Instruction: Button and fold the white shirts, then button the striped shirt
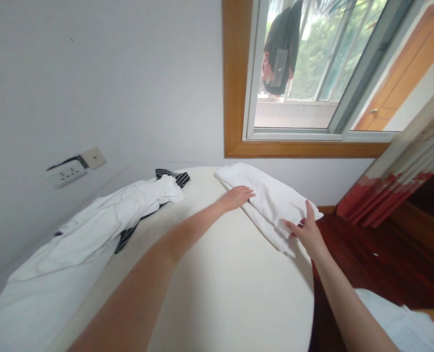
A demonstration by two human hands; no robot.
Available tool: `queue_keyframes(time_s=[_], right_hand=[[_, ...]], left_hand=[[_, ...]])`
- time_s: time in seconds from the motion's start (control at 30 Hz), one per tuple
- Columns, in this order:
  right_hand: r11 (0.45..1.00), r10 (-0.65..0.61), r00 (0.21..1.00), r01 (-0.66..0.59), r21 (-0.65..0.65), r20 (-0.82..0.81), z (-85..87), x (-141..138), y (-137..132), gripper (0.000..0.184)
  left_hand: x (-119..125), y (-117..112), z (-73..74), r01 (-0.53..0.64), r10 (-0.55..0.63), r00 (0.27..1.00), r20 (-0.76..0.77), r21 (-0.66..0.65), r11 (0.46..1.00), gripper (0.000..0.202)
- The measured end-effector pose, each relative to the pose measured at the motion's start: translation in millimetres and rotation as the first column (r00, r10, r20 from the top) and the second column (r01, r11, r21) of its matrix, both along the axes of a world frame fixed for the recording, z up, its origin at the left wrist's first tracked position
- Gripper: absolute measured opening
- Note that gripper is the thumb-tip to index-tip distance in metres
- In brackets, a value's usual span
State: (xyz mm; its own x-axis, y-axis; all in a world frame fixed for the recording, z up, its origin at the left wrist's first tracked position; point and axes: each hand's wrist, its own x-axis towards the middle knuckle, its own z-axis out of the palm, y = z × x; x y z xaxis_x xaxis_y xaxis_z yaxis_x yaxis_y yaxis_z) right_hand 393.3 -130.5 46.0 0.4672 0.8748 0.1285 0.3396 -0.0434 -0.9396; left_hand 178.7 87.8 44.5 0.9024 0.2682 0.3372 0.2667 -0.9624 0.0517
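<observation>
The folded white cloth (271, 200) lies ahead of me and to the right, at the far edge of the round surface (220, 283) below the window (297, 63). Its long axis runs from far-left to near-right. My left hand (237, 197) is open, palm flat on its left side. My right hand (308, 233), the nearer one, is open too, fingers spread over the near end. The heap of white and striped clothes (102, 220) lies well apart, on my left.
</observation>
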Motion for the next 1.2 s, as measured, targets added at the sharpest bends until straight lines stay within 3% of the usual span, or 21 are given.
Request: queue_keyframes(time_s=[0.13, 0.23, 0.3, 0.4, 0.5, 0.57, 0.6, 0.67, 0.73, 0.8, 0.87, 0.93, 1.0, 1.1, 1.2], right_hand=[[0.997, -0.036, 0.991, 0.045, 0.061, -0.129, 10.1, -5.1, 0.7, 0.089], [0.996, 0.011, 0.969, 0.012, 0.09, -0.246, 12.5, -9.8, -5.9, 0.068], [0.998, 0.058, 0.959, -0.05, 0.036, -0.277, 6.6, -14.7, -14.1, 0.06], [0.986, 0.092, 0.964, -0.123, -0.112, -0.249, -7.3, -18.8, -27.6, 0.066], [0.945, 0.163, 0.984, -0.176, -0.276, -0.07, -8.1, -9.9, -35.2, 0.061], [0.93, 0.205, 0.96, -0.132, -0.342, 0.188, 4.4, 0.8, -32.6, 0.046], [0.94, 0.199, 0.918, -0.079, -0.332, 0.344, 13.2, 5.3, -28.3, 0.04], [0.982, 0.051, 0.776, 0.076, -0.174, 0.629, 30.2, 8.9, -14.0, 0.037], [0.991, -0.075, 0.652, 0.136, -0.019, 0.754, 38.3, 3.9, 5.1, 0.039], [0.996, -0.042, 0.559, 0.089, -0.01, 0.828, 32.6, -6.2, 23.9, 0.041], [0.98, 0.04, 0.5, 0.149, -0.132, 0.865, 16.5, -15.1, 37.7, 0.051], [0.928, 0.194, 0.535, 0.172, -0.33, 0.823, -1.5, -19.0, 44.4, 0.059], [0.896, 0.248, 0.549, 0.183, -0.404, 0.798, -13.8, -19.1, 44.6, 0.062], [0.929, 0.209, 0.486, 0.174, -0.327, 0.849, -20.5, -22.5, 37.1, 0.063], [0.951, 0.249, 0.405, 0.071, -0.301, 0.88, -24.9, -33.3, 26.9, 0.064]], left_hand=[[4.5, 5.9, -1.4, -0.045, 0.046, 0.996, 0.072, -0.024, 0.999, 0.033], [-3.2, 3.7, -1.0, -0.079, 0.082, 0.981, 0.174, -0.022, 0.997, 0.034], [-10.7, -2.0, -2.8, -0.07, 0.07, 0.986, 0.151, -0.007, 0.998, 0.032], [-20.3, -15.0, -8.0, -0.094, 0.093, 0.994, 0.056, 0.008, 0.996, 0.033], [-25.5, -31.2, -10.0, -0.191, 0.191, 0.981, -0.005, 0.006, 0.981, 0.044], [-26.8, -44.3, -7.9, -0.227, 0.227, 0.973, -0.038, -0.004, 0.974, 0.054], [-26.9, -51.9, -6.5, -0.229, 0.228, 0.973, -0.044, -0.007, 0.973, 0.06], [-26.1, -69.0, -4.7, -0.197, 0.197, 0.98, -0.041, 0.0, 0.98, 0.069], [-23.6, -87.3, -6.4, -0.148, 0.149, 0.987, -0.056, 0.015, 0.989, 0.071], [-19.6, -104.6, -11.9, -0.144, 0.144, 0.985, -0.098, 0.012, 0.99, 0.062], [-14.9, -119.2, -19.0, -0.207, 0.205, 0.972, -0.118, -0.001, 0.978, 0.052], [-11.0, -131.1, -24.6, -0.282, 0.279, 0.954, -0.109, -0.016, 0.959, 0.055], [-9.7, -141.9, -26.8, -0.325, 0.321, 0.943, -0.091, -0.034, 0.945, 0.061], [-17.2, -159.1, -23.2, -0.322, 0.321, 0.946, -0.049, -0.039, 0.946, 0.057], [-37.8, -177.5, -13.5, -0.302, 0.302, 0.953, -0.007, -0.019, 0.953, 0.053]])
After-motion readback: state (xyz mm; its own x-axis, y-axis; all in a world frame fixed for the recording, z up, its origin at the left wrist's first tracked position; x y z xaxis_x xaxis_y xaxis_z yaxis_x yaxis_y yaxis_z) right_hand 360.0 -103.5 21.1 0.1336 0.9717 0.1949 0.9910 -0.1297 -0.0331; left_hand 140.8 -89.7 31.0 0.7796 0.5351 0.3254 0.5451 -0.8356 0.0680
